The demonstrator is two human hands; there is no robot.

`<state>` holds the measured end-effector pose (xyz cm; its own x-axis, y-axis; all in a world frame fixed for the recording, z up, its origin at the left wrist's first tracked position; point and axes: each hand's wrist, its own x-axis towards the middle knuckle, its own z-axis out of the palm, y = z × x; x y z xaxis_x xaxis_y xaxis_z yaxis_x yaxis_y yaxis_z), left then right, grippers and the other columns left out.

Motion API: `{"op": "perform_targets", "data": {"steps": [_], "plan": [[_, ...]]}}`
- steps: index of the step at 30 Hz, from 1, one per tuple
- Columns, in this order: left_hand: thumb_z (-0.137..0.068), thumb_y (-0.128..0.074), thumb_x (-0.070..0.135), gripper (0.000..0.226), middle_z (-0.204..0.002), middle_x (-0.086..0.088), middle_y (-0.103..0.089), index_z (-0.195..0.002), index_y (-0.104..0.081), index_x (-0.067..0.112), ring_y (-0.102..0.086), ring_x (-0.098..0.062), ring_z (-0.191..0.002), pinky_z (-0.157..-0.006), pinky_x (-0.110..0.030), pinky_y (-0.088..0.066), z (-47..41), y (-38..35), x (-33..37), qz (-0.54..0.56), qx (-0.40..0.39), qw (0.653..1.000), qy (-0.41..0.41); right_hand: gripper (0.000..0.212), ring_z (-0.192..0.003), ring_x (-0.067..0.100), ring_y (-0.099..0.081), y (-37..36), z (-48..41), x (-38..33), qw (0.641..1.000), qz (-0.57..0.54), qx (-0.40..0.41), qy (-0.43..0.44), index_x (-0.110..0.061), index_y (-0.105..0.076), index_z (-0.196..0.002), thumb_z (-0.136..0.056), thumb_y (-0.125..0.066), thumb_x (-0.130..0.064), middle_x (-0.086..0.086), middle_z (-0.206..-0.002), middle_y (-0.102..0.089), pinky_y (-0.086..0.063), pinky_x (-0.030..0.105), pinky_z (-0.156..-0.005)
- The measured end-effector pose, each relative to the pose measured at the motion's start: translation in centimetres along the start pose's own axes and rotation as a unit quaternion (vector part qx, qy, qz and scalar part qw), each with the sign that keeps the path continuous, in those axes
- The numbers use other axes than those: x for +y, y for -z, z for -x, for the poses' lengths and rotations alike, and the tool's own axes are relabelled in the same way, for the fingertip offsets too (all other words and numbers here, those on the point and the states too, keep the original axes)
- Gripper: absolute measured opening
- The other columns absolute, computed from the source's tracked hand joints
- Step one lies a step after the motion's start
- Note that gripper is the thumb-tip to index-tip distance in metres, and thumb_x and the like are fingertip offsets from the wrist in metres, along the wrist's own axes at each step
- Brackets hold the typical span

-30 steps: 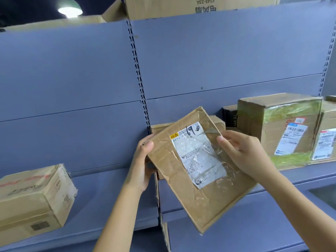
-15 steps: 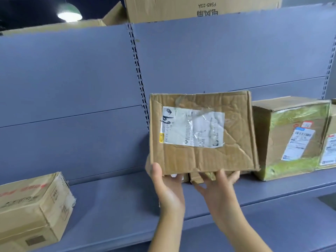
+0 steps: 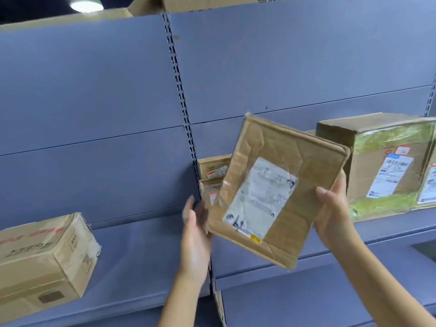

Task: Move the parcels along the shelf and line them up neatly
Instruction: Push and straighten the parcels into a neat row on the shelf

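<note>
A flat, creased brown parcel point(image 3: 295, 159) with a white label hangs tilted in the air in front of the grey shelf point(image 3: 146, 251). My right hand point(image 3: 335, 215) grips its right edge, thumb on the front. My left hand point(image 3: 195, 234) is at the parcel's lower left edge with straight fingers; whether it touches is unclear. Behind the parcel two small boxes point(image 3: 212, 168) are stacked on the shelf. A green-taped box point(image 3: 389, 161) stands to the right, with another labelled box point(image 3: 428, 185) beside it.
A large brown carton point(image 3: 44, 258) sits on the shelf at the far left. A slotted upright point(image 3: 181, 102) divides the shelf bays. More cardboard point(image 3: 212, 1) lies on top of the unit. A lower shelf point(image 3: 306, 298) runs below.
The parcel has turned from flat and level, label sideways, to tilted with the label upside down. My right hand moved from its bottom edge to its right edge; my left hand slid left.
</note>
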<state>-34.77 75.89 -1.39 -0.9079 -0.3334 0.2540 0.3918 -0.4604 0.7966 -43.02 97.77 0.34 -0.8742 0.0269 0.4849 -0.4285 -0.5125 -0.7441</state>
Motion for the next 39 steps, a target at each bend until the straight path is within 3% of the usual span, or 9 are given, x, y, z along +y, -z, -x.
{"op": "perform_targets", "data": {"steps": [5,11,20,23,26,29,32,36,39], "plan": [[-0.086,-0.036,0.056,0.056,-0.124,0.0,-0.062,-0.132,-0.051,0.028,-0.058,-0.015,-0.104,-0.076,-0.028,-0.047,-0.9,-0.2,2.1,-0.117,-0.069,0.991,0.016,0.096,-0.128,0.016,-0.045,1.8,-0.1,0.4,0.985,0.136,-0.102,-0.025,-0.063,-0.038,-0.13,-0.045,-0.078,-0.044,-0.014,-0.112,-0.037,-0.037,0.049,-0.107],[-0.088,-0.03,0.051,0.058,-0.12,-0.004,-0.065,-0.128,-0.053,0.016,-0.058,-0.02,-0.115,-0.093,-0.034,-0.047,1.0,0.0,0.7,-0.149,-0.078,0.986,-0.009,0.092,-0.139,0.021,-0.038,1.9,1.7,2.0,0.971,0.142,-0.18,-0.067,-0.058,-0.033,-0.132,-0.055,-0.082,-0.06,-0.01,-0.132,-0.039,-0.036,0.059,-0.108],[-0.071,-0.059,0.073,0.085,-0.138,-0.006,-0.052,-0.135,-0.042,0.02,-0.047,-0.022,-0.129,-0.108,-0.045,-0.039,2.1,0.7,-1.2,-0.171,0.005,0.983,-0.059,0.038,-0.12,0.019,-0.058,0.7,4.2,5.0,0.972,0.154,-0.157,-0.083,-0.027,-0.053,-0.122,-0.086,-0.06,-0.037,0.0,-0.119,-0.067,-0.05,0.032,-0.096],[-0.077,-0.048,0.073,0.073,-0.14,-0.001,-0.049,-0.134,-0.041,0.029,-0.044,-0.017,-0.131,-0.111,-0.053,-0.031,2.0,2.0,-3.5,-0.232,0.033,0.97,-0.059,0.046,-0.13,0.01,-0.046,0.6,5.6,7.0,0.963,0.225,-0.136,-0.059,-0.037,-0.047,-0.133,-0.088,-0.049,-0.047,-0.008,-0.135,-0.054,-0.038,0.037,-0.109],[-0.081,-0.034,0.065,0.045,-0.137,0.016,-0.043,-0.124,-0.041,0.056,-0.039,-0.001,-0.131,-0.111,-0.048,-0.031,2.1,2.6,-5.0,-0.309,0.039,0.948,-0.072,0.053,-0.132,-0.012,-0.028,-0.4,6.8,8.9,0.949,0.31,-0.053,0.031,-0.04,-0.031,-0.141,-0.09,-0.047,-0.042,-0.027,-0.14,-0.025,-0.026,0.014,-0.111],[-0.087,-0.032,0.05,0.05,-0.144,0.011,-0.026,-0.136,-0.024,0.048,-0.023,-0.003,-0.138,-0.115,-0.045,-0.026,2.3,3.4,-6.4,-0.415,0.064,0.893,-0.161,0.065,-0.145,0.012,-0.016,-0.2,8.4,11.5,0.879,0.434,-0.013,0.195,-0.02,-0.011,-0.145,-0.092,-0.048,-0.032,-0.001,-0.148,-0.013,-0.028,0.034,-0.114],[-0.088,-0.041,0.026,0.067,-0.153,-0.012,-0.008,-0.145,-0.006,0.018,-0.01,-0.03,-0.144,-0.114,-0.057,-0.018,2.4,5.2,-8.3,-0.584,0.094,0.752,-0.292,0.059,-0.145,0.038,-0.013,0.8,9.1,13.3,0.77,0.562,-0.037,0.299,-0.01,-0.017,-0.142,-0.09,-0.045,-0.017,0.019,-0.148,-0.009,-0.032,0.061,-0.106],[-0.082,-0.048,0.018,0.076,-0.156,-0.024,-0.001,-0.147,-0.012,0.003,-0.014,-0.042,-0.139,-0.118,-0.049,-0.005,3.5,6.0,-10.0,-0.749,0.041,0.552,-0.365,0.055,-0.139,0.046,-0.012,0.7,9.4,14.1,0.714,0.626,-0.032,0.313,-0.011,-0.023,-0.142,-0.09,-0.041,-0.012,0.019,-0.146,-0.009,-0.014,0.057,-0.116],[-0.081,-0.046,0.033,0.082,-0.158,-0.018,-0.003,-0.148,-0.014,-0.001,-0.009,-0.032,-0.146,-0.119,-0.043,-0.008,3.7,5.3,-11.0,-0.804,-0.031,0.529,-0.27,0.044,-0.14,0.046,-0.009,1.1,9.7,15.0,0.676,0.669,-0.083,0.297,-0.011,-0.022,-0.144,-0.101,-0.023,-0.018,0.017,-0.15,-0.011,-0.006,0.052,-0.117]]}}
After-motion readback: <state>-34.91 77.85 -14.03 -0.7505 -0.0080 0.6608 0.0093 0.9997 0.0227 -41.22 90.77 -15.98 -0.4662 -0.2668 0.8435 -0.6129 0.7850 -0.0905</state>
